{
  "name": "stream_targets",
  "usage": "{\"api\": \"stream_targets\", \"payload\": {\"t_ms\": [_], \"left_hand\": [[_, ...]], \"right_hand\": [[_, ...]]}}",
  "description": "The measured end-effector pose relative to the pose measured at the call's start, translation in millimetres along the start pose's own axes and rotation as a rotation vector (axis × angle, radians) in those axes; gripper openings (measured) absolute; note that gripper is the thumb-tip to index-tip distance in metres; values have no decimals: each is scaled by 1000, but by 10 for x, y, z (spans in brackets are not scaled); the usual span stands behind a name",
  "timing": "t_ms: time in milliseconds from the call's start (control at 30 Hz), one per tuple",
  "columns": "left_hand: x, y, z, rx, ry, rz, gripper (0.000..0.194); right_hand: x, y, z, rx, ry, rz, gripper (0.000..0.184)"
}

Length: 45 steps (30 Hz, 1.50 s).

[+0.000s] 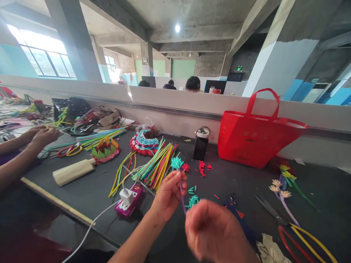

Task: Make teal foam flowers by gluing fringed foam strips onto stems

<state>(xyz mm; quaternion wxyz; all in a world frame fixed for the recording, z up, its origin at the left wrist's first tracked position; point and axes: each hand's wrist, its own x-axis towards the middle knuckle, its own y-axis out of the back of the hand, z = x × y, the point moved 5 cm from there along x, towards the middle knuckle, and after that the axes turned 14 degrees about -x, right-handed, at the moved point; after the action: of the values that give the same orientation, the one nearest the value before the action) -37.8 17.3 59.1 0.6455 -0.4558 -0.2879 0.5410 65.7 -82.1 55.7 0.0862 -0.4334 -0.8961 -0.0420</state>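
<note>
My left hand point(171, 188) pinches a craft flower point(177, 163) with a teal tufted head and a thin purple stem. A small red tuft point(185, 167) shows beside the flower head; I cannot tell whether it is attached. My right hand point(216, 230) is close to the camera, slightly blurred, with curled fingers near the lower end of the stem. What its fingers hold, if anything, is hidden. Teal cut pieces point(193, 201) lie just behind it, and red tufted pieces point(202, 168) lie farther back. A bundle of coloured pipe cleaners point(156, 166) lies left of the flower.
Scissors point(285, 221) and finished flowers point(282, 193) lie at right. Behind stand a red bag point(255, 135), a phone point(201, 148) and a bottle point(203, 130). A purple power strip point(129, 202) trails a white cable at left, near a co-worker's hands point(45, 137).
</note>
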Motion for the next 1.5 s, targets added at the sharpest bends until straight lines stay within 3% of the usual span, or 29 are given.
{"api": "stream_targets", "payload": {"t_ms": [67, 100, 233, 433, 600, 733, 900, 967, 1033, 1100, 1200, 1300, 1367, 1500], "left_hand": [[-21, 15, 24, 6, -46, 31, 21], [-32, 15, 27, 10, -63, 45, 21], [-76, -47, -23, 65, -62, 77, 21], [-97, -125, -66, 153, -97, 63, 19], [11, -110, 171, 179, -226, 113, 18], [106, -132, 473, 142, -328, 135, 20], [93, -143, 654, 161, -349, 140, 21], [46, -150, 647, 203, -326, 107, 23], [-28, -155, 630, 255, -306, 62, 25], [-128, -154, 633, 314, -303, 26, 24], [-313, -136, 679, 431, -337, 11, 27], [-485, -59, 700, 528, -363, 73, 31], [-560, 22, 660, 597, -358, 114, 32], [-605, 130, 499, 866, -414, 86, 29]], "right_hand": [[166, 337, -274, -78, -71, 427, 27], [215, 438, -343, -156, -94, 539, 28], [361, 607, -276, -408, -87, 621, 37], [510, 650, -113, -516, -53, 563, 36], [452, 519, -20, -419, -190, 479, 37], [226, 220, 214, -382, -253, 342, 30], [-42, -331, 960, -524, -384, 82, 8], [-20, -497, 1193, -650, -284, 47, 9], [60, -670, 1301, -815, -86, -104, 26], [139, -718, 1270, -939, 55, -148, 39], [219, -614, 967, -925, 124, -74, 19], [259, -356, 584, -730, -31, 133, 6], [276, -177, 427, -513, -211, 269, 23], [354, 22, 235, -130, -251, 454, 41]]}}
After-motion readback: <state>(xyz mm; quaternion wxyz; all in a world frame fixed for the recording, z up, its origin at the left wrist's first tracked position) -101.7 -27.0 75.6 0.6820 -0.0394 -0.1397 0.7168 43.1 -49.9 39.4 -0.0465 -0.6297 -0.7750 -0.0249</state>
